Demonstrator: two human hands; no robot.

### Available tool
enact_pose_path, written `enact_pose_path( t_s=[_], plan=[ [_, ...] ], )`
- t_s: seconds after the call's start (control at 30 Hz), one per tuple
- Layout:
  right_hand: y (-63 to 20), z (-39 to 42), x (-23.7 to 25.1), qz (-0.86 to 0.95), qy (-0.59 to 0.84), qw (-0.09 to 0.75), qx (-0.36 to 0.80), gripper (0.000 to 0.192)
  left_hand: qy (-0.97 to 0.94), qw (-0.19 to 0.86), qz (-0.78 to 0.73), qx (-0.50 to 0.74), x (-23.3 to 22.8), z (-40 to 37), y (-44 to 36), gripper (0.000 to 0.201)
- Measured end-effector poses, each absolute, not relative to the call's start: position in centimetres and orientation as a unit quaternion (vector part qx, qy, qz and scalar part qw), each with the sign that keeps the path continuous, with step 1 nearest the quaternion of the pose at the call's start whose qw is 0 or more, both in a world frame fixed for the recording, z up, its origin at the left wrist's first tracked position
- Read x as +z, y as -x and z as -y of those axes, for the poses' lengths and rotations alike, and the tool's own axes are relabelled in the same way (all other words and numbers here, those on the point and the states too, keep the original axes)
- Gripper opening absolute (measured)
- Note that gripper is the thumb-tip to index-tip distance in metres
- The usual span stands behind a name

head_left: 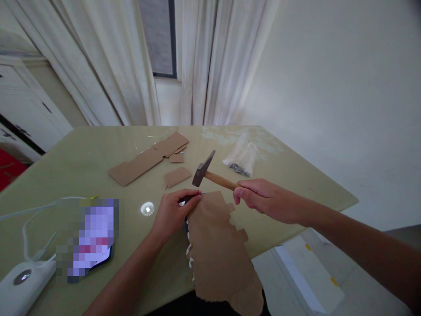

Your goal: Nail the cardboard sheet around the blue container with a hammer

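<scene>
Leftmost, a white cabinet (24,87) with dark handles, standing beyond the table (66,166). On the near left of the tabletop, one white power bank (28,285), a white cable (24,237) beside it. Next, one phone (95,232), its screen blurred out. Behind, pale curtains (115,57) either side of a window (160,39). Further along, a long cardboard strip (148,160), lying flat at an angle. Then the left hand (174,213), thumb and forefinger pinched narrow on a thin pin (201,193), too small for me to make out fully, at the top left of a cardboard sheet (220,250). Just beyond this hand, one small cardboard piece (177,176). The sheet has an uneven outline and reaches past the table's near edge. Above its top end, one hammer (202,170), head clear of the pin, wooden handle closed firmly in the right hand (255,197). Behind the handle, one clear bag (241,156) of small grey bits. Lastly, on the floor at right, a white box (305,272).
</scene>
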State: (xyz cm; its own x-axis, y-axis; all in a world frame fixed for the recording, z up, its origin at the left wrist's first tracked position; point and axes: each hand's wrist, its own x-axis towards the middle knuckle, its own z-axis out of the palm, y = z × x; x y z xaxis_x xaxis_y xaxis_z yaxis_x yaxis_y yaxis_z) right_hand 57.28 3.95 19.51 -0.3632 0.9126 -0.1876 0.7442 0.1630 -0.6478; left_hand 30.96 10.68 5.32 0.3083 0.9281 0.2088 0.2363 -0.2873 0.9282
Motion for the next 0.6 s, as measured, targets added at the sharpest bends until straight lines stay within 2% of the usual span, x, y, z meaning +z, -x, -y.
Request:
enact_pose_path(
  t_s=[0.17, 0.6],
  plan=[
    [-57.3, -3.8, 18.9, 0.771, 0.535, 0.105, 0.33, 0.052, -0.693, 0.419, -0.435, 0.394, 5.6, -10.7, -30.9, 0.023],
    [-57.0, -3.7, 17.7, 0.734, 0.559, 0.142, 0.358, 0.052, -0.719, 0.422, -0.411, 0.368, 5.5, -10.7, -30.8, 0.025]
  ],
)
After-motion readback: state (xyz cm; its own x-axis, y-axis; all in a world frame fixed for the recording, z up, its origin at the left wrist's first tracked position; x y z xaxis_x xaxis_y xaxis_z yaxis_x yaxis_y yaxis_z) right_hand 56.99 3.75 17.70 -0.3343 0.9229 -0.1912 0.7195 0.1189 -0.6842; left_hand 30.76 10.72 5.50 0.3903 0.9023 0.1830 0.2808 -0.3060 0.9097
